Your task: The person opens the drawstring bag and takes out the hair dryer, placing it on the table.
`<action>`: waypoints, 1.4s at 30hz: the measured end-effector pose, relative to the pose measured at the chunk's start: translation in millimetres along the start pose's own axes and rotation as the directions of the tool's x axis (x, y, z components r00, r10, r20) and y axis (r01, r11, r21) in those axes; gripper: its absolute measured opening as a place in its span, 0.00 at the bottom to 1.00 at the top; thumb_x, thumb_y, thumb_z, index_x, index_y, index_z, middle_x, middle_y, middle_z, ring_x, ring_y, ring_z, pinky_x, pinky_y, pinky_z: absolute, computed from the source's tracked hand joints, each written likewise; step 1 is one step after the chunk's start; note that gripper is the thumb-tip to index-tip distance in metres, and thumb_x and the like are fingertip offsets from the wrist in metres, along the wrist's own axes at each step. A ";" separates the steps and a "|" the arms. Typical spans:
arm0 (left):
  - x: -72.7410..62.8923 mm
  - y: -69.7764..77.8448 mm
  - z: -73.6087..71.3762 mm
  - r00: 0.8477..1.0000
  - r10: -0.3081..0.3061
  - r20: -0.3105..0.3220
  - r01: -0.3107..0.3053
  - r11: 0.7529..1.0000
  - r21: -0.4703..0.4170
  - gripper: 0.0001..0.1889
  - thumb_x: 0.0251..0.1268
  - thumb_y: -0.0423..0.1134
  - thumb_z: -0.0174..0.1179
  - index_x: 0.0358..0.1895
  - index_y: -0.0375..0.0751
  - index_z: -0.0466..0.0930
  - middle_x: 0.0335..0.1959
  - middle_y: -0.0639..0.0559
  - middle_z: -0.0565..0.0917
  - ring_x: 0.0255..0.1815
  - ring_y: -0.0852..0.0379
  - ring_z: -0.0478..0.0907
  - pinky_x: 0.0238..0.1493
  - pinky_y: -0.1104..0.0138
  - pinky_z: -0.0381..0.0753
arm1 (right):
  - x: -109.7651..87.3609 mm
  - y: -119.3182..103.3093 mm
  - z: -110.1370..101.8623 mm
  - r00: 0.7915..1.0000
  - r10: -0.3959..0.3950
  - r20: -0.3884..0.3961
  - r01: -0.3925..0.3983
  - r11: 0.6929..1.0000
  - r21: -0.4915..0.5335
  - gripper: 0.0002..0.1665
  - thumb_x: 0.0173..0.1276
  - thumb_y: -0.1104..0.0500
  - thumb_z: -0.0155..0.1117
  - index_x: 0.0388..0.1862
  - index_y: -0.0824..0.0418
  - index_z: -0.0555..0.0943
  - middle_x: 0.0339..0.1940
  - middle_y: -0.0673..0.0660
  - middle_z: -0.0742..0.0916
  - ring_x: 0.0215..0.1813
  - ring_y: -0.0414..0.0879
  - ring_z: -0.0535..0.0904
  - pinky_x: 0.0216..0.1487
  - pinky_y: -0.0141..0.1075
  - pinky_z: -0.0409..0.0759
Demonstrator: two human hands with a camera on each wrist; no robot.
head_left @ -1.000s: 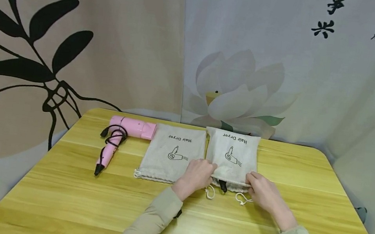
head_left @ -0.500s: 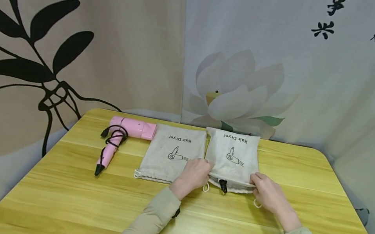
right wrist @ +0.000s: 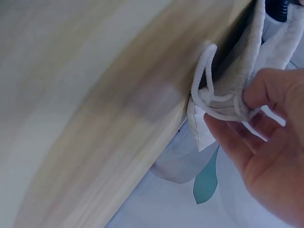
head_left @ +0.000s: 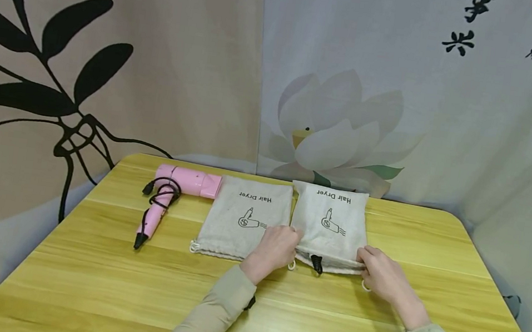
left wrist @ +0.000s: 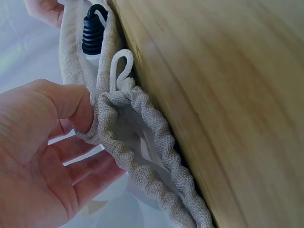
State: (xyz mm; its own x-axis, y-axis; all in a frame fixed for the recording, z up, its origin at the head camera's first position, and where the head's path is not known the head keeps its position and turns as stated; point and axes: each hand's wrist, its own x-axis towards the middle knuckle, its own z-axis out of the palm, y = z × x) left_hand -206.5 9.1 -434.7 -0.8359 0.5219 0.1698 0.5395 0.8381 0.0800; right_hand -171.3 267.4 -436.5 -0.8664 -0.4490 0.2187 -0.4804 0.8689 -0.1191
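Observation:
A light grey cloth drawstring bag point(head_left: 332, 219), printed "Hair Dryer", lies on the table with its mouth toward me. My left hand point(head_left: 276, 249) pinches the left corner of that mouth. At the opposite corner my right hand point(head_left: 383, 274) pinches the hem, with a white drawstring loop point(right wrist: 204, 78) by its fingers. Between the hands, a black ribbed cord sleeve point(left wrist: 93, 35) on a white end pokes out of the mouth; whatever else is in the bag is hidden. Under my left wrist sits a second matching bag point(head_left: 241, 236), its gathered mouth point(left wrist: 142, 166) partly gaping.
A pink hair dryer point(head_left: 188, 181), its black cord point(head_left: 167, 189) wound about the handle, lies left of the second bag, nozzle against it. All rest on a wooden table point(head_left: 305, 328). A printed curtain point(head_left: 198, 67) hangs behind the far edge.
Both hands have moved slightly apart, drawing the bag's mouth wider and flatter. The drawstring loops have shifted outward with them. The pink hair dryer and second bag stay put.

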 end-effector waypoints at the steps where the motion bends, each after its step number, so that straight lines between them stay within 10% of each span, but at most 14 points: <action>1: 0.0 0.0 0.0 1.000 0.000 0.000 0.000 1.000 -0.001 0.08 0.47 0.29 0.65 0.31 0.45 0.78 0.22 0.55 0.78 0.22 0.61 0.70 0.20 0.74 0.67 | -0.1 0.1 0.1 1.000 0.003 0.003 -0.003 1.000 0.003 0.17 0.47 0.75 0.64 0.25 0.55 0.72 0.27 0.47 0.76 0.30 0.40 0.70 0.25 0.32 0.67; 28: -3.4 -5.2 -4.7 0.997 0.041 0.058 -0.035 0.994 -0.100 0.07 0.51 0.28 0.61 0.30 0.45 0.76 0.22 0.55 0.77 0.22 0.61 0.70 0.20 0.73 0.67 | -4.2 2.0 0.7 0.993 0.057 0.104 -0.062 0.997 0.045 0.16 0.46 0.74 0.61 0.27 0.55 0.70 0.27 0.48 0.73 0.30 0.41 0.66 0.25 0.32 0.63; 42: -5.2 -2.6 -12.2 0.989 0.121 0.081 -0.115 0.991 -0.074 0.08 0.62 0.45 0.62 0.30 0.46 0.76 0.24 0.57 0.78 0.22 0.65 0.70 0.22 0.77 0.67 | -8.6 -33.7 -12.7 0.999 -0.055 -0.003 0.054 0.996 -0.070 0.12 0.50 0.70 0.65 0.28 0.54 0.76 0.27 0.45 0.79 0.26 0.38 0.74 0.18 0.26 0.63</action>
State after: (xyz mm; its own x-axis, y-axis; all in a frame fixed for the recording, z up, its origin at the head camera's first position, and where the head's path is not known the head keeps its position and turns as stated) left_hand -202.4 2.3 -423.9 -0.7697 0.6309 0.0981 0.6384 0.7582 0.1327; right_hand -145.9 244.6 -422.0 -0.8384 -0.4951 0.2277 -0.5159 0.8558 -0.0389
